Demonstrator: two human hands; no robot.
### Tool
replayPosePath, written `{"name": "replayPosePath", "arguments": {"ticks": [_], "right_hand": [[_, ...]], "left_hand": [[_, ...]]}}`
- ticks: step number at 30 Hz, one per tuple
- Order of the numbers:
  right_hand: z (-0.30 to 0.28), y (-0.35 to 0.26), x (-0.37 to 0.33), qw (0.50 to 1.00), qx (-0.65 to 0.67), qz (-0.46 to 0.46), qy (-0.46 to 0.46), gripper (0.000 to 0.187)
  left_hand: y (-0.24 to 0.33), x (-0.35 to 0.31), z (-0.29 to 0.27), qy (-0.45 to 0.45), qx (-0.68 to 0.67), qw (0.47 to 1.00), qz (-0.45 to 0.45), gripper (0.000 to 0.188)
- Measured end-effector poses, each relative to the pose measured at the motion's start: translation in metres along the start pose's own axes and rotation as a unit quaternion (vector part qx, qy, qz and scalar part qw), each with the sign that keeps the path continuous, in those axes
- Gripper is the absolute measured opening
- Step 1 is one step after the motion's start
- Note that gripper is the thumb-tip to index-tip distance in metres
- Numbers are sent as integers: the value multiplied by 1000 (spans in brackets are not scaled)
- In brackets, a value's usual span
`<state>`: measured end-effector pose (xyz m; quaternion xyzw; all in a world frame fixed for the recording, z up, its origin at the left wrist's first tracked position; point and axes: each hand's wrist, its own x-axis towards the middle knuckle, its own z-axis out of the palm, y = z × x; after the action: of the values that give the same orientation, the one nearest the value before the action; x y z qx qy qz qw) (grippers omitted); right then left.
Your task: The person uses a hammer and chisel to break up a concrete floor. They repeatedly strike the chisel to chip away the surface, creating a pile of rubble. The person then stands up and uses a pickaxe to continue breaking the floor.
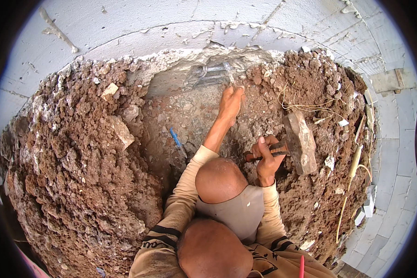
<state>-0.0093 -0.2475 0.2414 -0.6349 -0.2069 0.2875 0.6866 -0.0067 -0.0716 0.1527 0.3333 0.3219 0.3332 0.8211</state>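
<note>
My left hand (230,105) is closed around a metal chisel (228,70), whose far end reaches into a broken hollow at the foot of the wall. Exposed steel bars (212,69) cross that hollow, right beside the chisel. The chisel's tip is too small to make out. To the right and nearer to me, my right hand (268,160) grips the short, dark-banded handle of a club hammer (300,142). Its heavy, dusty head is apart from the chisel. A thin blue-ended rod (175,137) lies on the dug soil left of my left forearm.
Loose brown soil (74,162) is heaped on the left, with more (319,194) on the right. A pale block wall (162,37) curves behind the hollow. Stone chunks (120,131) lie along the pit's left edge; thin wires (310,106) trail over the right heap. My bare knees are close below.
</note>
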Motion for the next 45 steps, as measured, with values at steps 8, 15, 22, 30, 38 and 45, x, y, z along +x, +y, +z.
{"name": "replayPosePath", "arguments": {"ticks": [8, 15, 22, 30, 38, 45], "right_hand": [[-9, 49, 26, 948, -285, 145, 7, 29], [-12, 24, 19, 985, -58, 152, 60, 24], [-5, 8, 9, 1000, 1, -21, -12, 30], [-4, 27, 18, 958, -245, 149, -18, 24], [-8, -8, 15, 985, -51, 165, 26, 23], [-3, -21, 13, 984, -36, 172, 31, 24]], "left_hand": [[-10, 10, -9, 12, -11, 1000, 13, 14], [-23, 18, -16, -6, 79, 996, -38, 24], [-8, 26, -14, 25, -14, 999, -15, 18], [7, 16, -16, 27, -71, 997, -19, 23], [-10, -31, -20, -37, -30, 997, -56, 25], [-82, -18, -83, 42, 61, 988, -133, 33]]}}
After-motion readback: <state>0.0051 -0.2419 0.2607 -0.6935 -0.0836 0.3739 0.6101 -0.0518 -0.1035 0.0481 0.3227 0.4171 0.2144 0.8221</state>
